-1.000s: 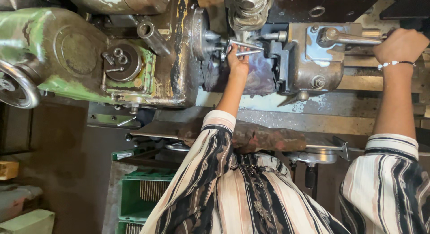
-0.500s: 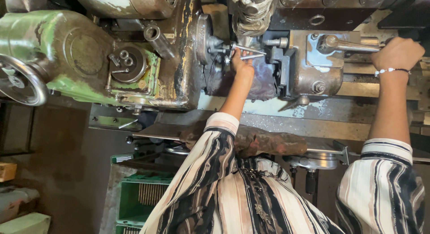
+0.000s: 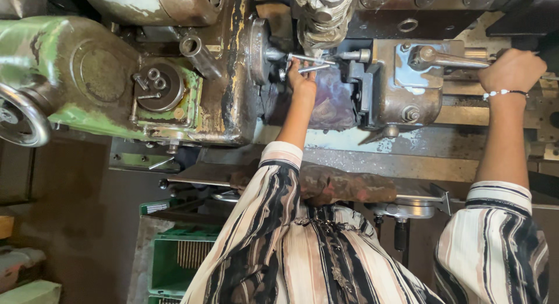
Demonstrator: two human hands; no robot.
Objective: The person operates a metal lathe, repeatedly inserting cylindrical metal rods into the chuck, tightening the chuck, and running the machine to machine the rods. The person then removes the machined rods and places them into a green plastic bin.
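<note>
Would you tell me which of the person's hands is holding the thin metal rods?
The left hand, by the chuck, pinches the metal rods; the right hand grips the lever.

The lathe bed [image 3: 372, 158], a worn grey metal slab streaked with pale blue, runs below both hands. The tool block [image 3: 402, 88] sits on it between the left hand [image 3: 303, 82] and the right hand [image 3: 511, 70]. Nearer the body than the left hand, a rusty brown lump [image 3: 343, 186], perhaps a rag, lies on a narrow metal ledge [image 3: 198, 179].

Green crate [image 3: 174, 260] below, handwheel [image 3: 20, 115] at left.
</note>
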